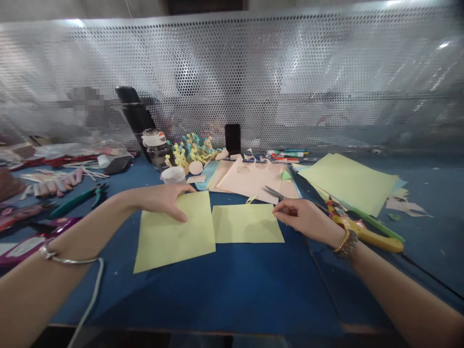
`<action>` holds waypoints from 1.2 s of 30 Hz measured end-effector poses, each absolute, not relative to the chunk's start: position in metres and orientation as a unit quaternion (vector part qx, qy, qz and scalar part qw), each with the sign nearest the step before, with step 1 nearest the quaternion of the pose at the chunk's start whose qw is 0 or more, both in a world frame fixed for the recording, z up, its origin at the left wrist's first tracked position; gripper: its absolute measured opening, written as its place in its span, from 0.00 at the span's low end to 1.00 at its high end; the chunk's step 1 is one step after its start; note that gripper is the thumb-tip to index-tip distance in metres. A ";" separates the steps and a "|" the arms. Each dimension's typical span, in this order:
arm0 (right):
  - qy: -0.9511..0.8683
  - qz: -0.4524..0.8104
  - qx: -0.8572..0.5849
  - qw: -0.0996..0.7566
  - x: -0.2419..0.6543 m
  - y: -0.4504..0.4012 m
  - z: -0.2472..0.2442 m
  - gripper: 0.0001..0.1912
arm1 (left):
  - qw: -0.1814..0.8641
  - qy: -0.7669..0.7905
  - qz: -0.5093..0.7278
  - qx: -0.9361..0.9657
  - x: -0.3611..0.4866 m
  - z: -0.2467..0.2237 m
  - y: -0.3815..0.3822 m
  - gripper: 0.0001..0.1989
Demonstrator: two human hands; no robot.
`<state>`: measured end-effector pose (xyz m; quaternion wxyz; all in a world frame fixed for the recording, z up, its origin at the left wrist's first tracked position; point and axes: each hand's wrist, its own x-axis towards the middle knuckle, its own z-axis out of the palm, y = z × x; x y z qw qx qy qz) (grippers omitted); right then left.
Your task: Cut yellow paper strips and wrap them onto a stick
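My left hand point(165, 200) rests over the upper part of a larger pale yellow paper sheet point(174, 237), thumb stretched across its face and spread well apart from the fingers near the top edge. To its right, a smaller yellow paper rectangle point(246, 224) lies flat on the table, its left end meeting the larger sheet. At that rectangle's upper right corner, my right hand point(304, 217) is closed, thumb and fingertips pinched on the paper edge. Scissors point(274, 192) show just beyond these fingers, blades pointing left; the hand partly hides their handles.
Behind lie pink sheets with cut-outs point(250, 179) and a white cup point(173, 175). Stacked yellow sheets point(351, 176) and a yellow-handled glue gun point(373, 234) with a cord are at right. Green pliers point(78, 200) lie left. A perforated metal panel point(268, 72) closes the back.
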<state>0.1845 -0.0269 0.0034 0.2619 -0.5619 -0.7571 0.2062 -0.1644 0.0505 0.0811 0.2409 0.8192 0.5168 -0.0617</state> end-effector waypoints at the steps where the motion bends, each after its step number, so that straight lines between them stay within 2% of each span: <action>1: -0.756 0.205 -0.565 0.258 0.185 -0.027 0.003 0.10 | 0.219 0.518 -0.068 0.824 -0.162 0.077 0.055 0.34; 4: -0.757 0.205 -0.568 0.251 0.186 -0.026 0.003 0.09 | 0.212 0.511 -0.069 0.831 -0.157 0.073 0.058 0.28; 9: -0.752 0.233 -0.550 0.277 0.185 -0.026 0.004 0.09 | 0.325 0.457 -0.049 0.827 -0.143 0.081 0.034 0.15; 11: -0.737 0.294 -0.538 0.286 0.182 -0.028 0.006 0.11 | 0.336 0.445 -0.030 0.829 -0.131 0.079 0.023 0.17; 13: -0.710 0.390 -0.514 0.282 0.180 -0.030 0.007 0.14 | 0.302 0.444 -0.007 0.843 -0.114 0.071 0.014 0.21; 16: -0.675 0.494 -0.482 0.260 0.177 -0.034 0.006 0.19 | 0.278 0.425 0.002 0.862 -0.087 0.051 0.003 0.20; 18: -0.672 0.505 -0.487 0.239 0.176 -0.035 0.004 0.19 | 0.228 0.433 0.023 0.872 -0.073 0.037 -0.010 0.23; 22: -0.690 0.463 -0.514 0.211 0.176 -0.035 0.003 0.12 | 0.034 0.367 0.063 0.927 -0.065 0.011 -0.051 0.25; 26: -0.742 0.339 -0.538 0.212 0.176 -0.034 0.006 0.07 | -0.001 0.251 0.010 0.968 -0.068 -0.016 -0.090 0.41; 28: -0.754 0.287 -0.552 0.210 0.177 -0.034 0.008 0.07 | -0.045 0.245 0.020 0.968 -0.068 -0.027 -0.099 0.38; 32: -0.760 0.265 -0.562 0.188 0.178 -0.033 0.007 0.08 | -0.161 0.217 0.063 0.961 -0.066 -0.036 -0.101 0.27; 36: -0.766 0.258 -0.560 0.179 0.177 -0.032 0.005 0.08 | -0.204 0.209 0.098 0.951 -0.064 -0.036 -0.101 0.24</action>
